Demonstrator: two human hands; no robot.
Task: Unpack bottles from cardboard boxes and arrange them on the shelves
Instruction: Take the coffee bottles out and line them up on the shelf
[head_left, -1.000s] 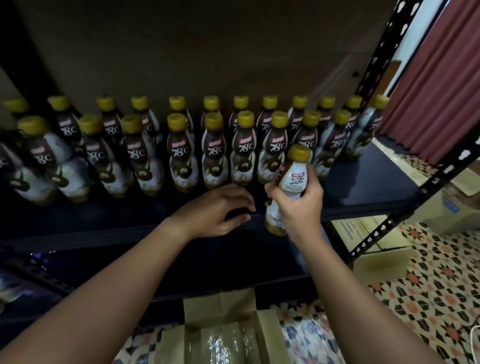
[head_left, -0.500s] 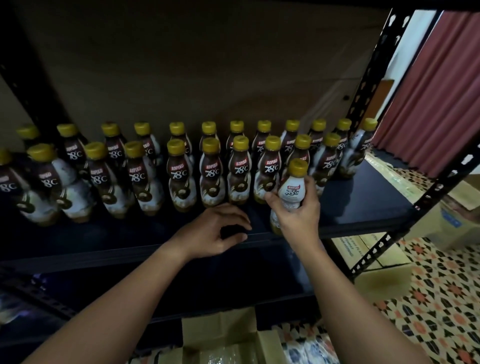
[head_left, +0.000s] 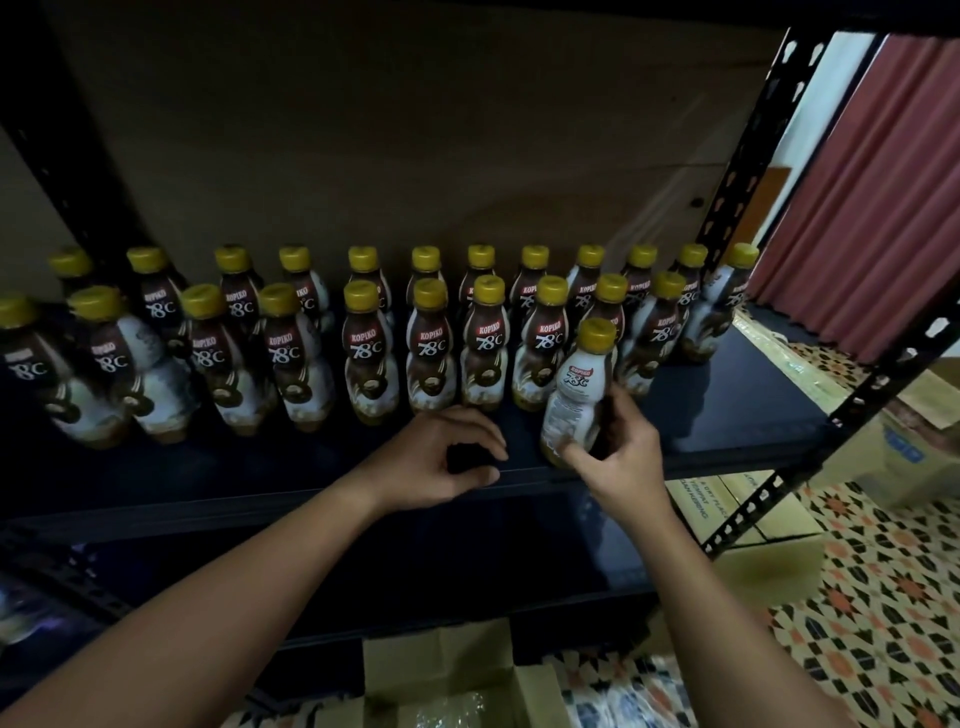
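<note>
- shelf (head_left: 727, 415): we see a dark board whose front edge runs just under both hands; a bare strip lies between that edge and the bottle rows, and more bare board lies to the right, up to the perforated black upright (head_left: 748, 145).
- held bottle (head_left: 576, 395): our right hand (head_left: 618, 457) grasps its lower body, thumb and fingers curled round it; it stands near the front edge, just ahead of the front row, tilted slightly, yellow cap up. whether its base touches the board we cannot tell.
- left hand (head_left: 441, 462): fingers curled, grip clenched on nothing we can see, resting at the shelf's front edge, just left of the held bottle.
- shelved bottles (head_left: 431, 353): two rows, upright, yellow-capped, filling the back of the shelf from the left edge of view to the upright.
- open cardboard box (head_left: 441, 675): below, flaps spread; clear plastic wrap shows inside.
- other cardboard boxes (head_left: 909, 457): on the patterned floor (head_left: 883, 597), right of the rack.
</note>
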